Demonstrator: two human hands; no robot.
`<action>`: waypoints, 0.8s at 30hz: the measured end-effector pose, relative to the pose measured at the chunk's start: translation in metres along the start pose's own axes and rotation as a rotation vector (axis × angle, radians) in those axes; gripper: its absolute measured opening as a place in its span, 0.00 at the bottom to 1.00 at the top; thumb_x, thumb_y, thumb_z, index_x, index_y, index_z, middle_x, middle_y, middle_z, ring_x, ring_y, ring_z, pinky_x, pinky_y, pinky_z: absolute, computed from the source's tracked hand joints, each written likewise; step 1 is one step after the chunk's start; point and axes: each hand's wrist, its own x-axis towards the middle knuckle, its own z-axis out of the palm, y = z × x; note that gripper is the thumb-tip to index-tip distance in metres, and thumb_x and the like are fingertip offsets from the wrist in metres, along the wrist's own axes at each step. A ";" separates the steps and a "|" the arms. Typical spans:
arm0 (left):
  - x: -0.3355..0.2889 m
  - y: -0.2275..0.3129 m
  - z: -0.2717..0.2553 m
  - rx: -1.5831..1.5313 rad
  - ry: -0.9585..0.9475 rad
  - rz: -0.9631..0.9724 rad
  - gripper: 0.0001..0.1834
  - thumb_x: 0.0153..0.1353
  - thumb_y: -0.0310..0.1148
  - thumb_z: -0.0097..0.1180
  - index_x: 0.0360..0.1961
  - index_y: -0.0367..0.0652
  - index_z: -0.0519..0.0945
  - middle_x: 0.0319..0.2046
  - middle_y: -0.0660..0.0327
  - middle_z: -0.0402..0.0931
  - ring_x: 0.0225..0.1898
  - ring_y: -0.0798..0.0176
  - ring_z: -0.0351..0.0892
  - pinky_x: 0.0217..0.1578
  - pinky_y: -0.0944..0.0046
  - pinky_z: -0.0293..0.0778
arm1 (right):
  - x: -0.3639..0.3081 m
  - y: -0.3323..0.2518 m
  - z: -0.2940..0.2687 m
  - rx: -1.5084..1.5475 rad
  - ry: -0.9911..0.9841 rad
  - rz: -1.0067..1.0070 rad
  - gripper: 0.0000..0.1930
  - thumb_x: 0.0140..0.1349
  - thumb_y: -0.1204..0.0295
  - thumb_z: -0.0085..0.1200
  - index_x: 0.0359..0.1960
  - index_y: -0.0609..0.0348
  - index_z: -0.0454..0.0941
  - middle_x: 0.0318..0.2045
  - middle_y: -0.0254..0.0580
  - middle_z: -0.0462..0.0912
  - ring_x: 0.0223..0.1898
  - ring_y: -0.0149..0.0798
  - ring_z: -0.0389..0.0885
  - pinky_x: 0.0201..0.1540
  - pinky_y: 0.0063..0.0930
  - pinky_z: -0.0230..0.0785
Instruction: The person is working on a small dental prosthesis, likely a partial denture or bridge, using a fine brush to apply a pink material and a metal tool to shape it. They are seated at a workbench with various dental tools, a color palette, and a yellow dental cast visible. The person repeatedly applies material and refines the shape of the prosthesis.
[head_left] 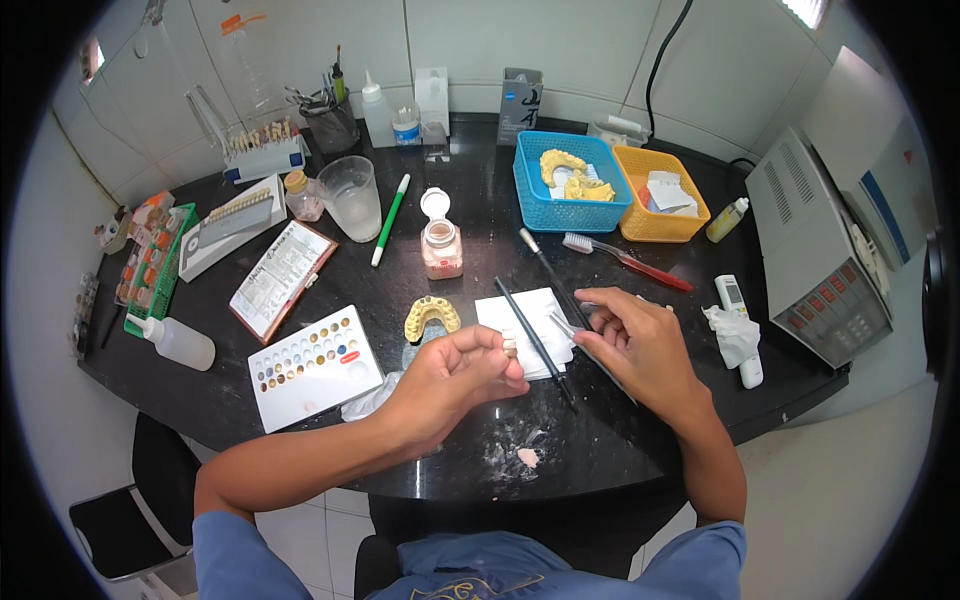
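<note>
Left hand [452, 378] pinches a small tooth-coloured piece [509, 343] at its fingertips; right hand [645, 345] grips a slim metal tool [564, 325], tip just right of the piece, apart. Best, I judge: steady both wrists, touch lightly, squeeze gently. Dental cast [431, 317] and open bottle [441, 254] sit beyond the left grip; dark rod [530, 328] between hands. Roomier bodyward: powder-flecked tabletop [610, 455], curved edge.
</note>
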 end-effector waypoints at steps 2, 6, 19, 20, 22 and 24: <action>0.000 0.002 0.000 0.014 0.011 0.031 0.09 0.67 0.33 0.51 0.42 0.38 0.72 0.36 0.60 0.77 0.41 0.67 0.78 0.52 0.61 0.75 | 0.004 -0.004 0.008 -0.027 0.130 -0.055 0.15 0.54 0.77 0.63 0.44 0.63 0.78 0.25 0.40 0.79 0.20 0.32 0.75 0.26 0.26 0.69; 0.003 0.005 0.000 0.110 -0.005 0.103 0.09 0.68 0.33 0.50 0.42 0.38 0.72 0.35 0.61 0.77 0.41 0.68 0.78 0.49 0.62 0.77 | 0.011 -0.007 0.004 0.067 0.168 -0.049 0.05 0.58 0.77 0.59 0.35 0.64 0.80 0.22 0.40 0.78 0.18 0.34 0.74 0.24 0.28 0.68; 0.007 0.007 0.000 0.392 -0.065 0.220 0.08 0.69 0.33 0.49 0.41 0.39 0.71 0.33 0.61 0.77 0.38 0.69 0.79 0.45 0.65 0.79 | 0.010 -0.007 0.032 0.370 0.211 -0.158 0.08 0.61 0.81 0.52 0.40 0.65 0.80 0.33 0.43 0.83 0.34 0.31 0.83 0.35 0.22 0.74; 0.008 0.007 0.000 0.408 -0.068 0.221 0.08 0.69 0.33 0.49 0.41 0.39 0.71 0.33 0.61 0.77 0.38 0.69 0.79 0.45 0.65 0.79 | 0.010 -0.008 0.033 0.400 0.226 -0.140 0.08 0.59 0.81 0.53 0.40 0.64 0.81 0.32 0.44 0.83 0.33 0.33 0.83 0.35 0.24 0.74; 0.009 0.004 -0.002 0.446 -0.073 0.219 0.08 0.69 0.33 0.49 0.41 0.38 0.71 0.34 0.61 0.76 0.38 0.68 0.79 0.46 0.65 0.79 | 0.010 -0.010 0.030 0.380 0.233 -0.071 0.06 0.61 0.79 0.53 0.38 0.64 0.81 0.28 0.42 0.83 0.30 0.32 0.83 0.33 0.23 0.73; 0.009 0.004 -0.003 0.467 -0.091 0.230 0.08 0.69 0.33 0.48 0.41 0.38 0.70 0.34 0.61 0.76 0.38 0.68 0.79 0.46 0.65 0.79 | 0.009 -0.009 0.022 0.335 0.159 0.003 0.06 0.62 0.78 0.53 0.37 0.64 0.81 0.25 0.41 0.83 0.28 0.31 0.83 0.31 0.22 0.73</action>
